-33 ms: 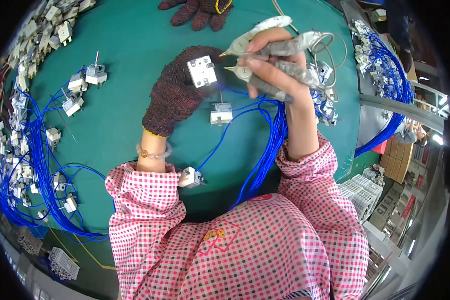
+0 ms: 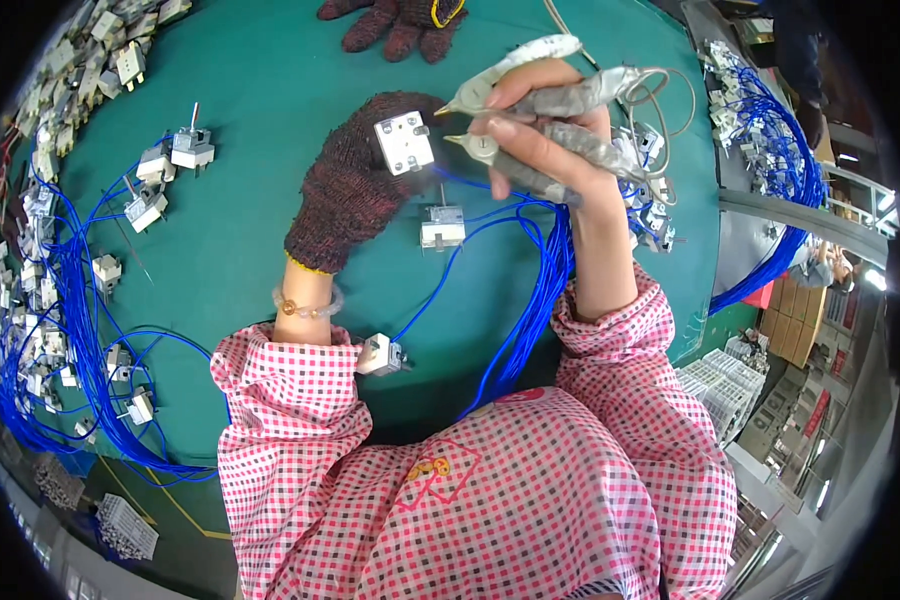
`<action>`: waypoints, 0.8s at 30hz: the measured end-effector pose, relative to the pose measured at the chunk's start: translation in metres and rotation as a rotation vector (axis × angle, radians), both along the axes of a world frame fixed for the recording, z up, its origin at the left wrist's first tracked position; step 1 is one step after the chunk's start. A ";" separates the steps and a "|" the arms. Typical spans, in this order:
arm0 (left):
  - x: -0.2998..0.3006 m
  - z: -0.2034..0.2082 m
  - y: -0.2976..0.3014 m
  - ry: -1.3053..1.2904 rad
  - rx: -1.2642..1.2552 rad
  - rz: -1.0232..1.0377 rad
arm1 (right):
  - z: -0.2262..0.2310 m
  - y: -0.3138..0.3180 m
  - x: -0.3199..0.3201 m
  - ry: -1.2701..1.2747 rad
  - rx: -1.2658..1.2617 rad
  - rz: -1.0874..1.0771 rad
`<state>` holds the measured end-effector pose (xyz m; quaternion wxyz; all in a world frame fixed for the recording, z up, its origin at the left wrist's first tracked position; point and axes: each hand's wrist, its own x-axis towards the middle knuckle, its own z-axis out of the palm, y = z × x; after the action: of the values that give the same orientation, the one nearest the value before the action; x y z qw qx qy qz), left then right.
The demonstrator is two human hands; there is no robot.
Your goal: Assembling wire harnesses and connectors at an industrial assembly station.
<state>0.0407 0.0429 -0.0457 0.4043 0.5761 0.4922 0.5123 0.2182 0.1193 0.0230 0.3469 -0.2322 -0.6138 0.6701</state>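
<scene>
In a dark knitted glove, my left hand [image 2: 355, 165] is closed on a small white square component [image 2: 405, 143], its pale face with small holes turned up. My bare right hand [image 2: 560, 130] is closed round a pair of test probes [image 2: 485, 150] wrapped in grey and clear tape. Their two brass-coloured tips point left at the component, a short gap away from it. Thin cables loop from the probes' back ends. Below the gloved hand, a similar component [image 2: 442, 228] with a metal stem lies on the table, beside blue wires [image 2: 540, 290].
Several wired components [image 2: 145, 205] and a thick blue wire bundle [image 2: 80, 310] lie at left on the green table [image 2: 260, 60]. A heap of components [image 2: 70, 80] fills the far left. Another dark glove [image 2: 400, 25] rests at the far edge. More blue-wired components [image 2: 770, 130] sit beyond a rail at right.
The probe tips in my right hand have shifted slightly left, closer to the white component. My left hand stays in place.
</scene>
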 end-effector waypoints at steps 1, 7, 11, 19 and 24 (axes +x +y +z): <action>0.001 0.000 -0.001 0.036 0.027 0.023 | -0.001 0.001 0.000 -0.004 0.014 0.020; 0.002 0.002 0.002 -0.017 0.007 0.037 | -0.001 0.001 0.001 -0.028 -0.055 0.011; -0.002 0.001 -0.001 0.144 -0.018 0.023 | -0.002 -0.003 -0.007 0.007 -0.100 0.040; 0.001 0.000 -0.003 0.217 -0.051 0.122 | 0.002 -0.004 -0.012 -0.040 -0.093 0.135; -0.001 -0.012 -0.003 0.124 -0.046 0.105 | -0.001 -0.003 -0.017 -0.033 -0.125 0.134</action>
<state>0.0401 0.0403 -0.0575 0.3587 0.5706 0.5577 0.4845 0.2017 0.1159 0.0216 0.2760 -0.2228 -0.5907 0.7248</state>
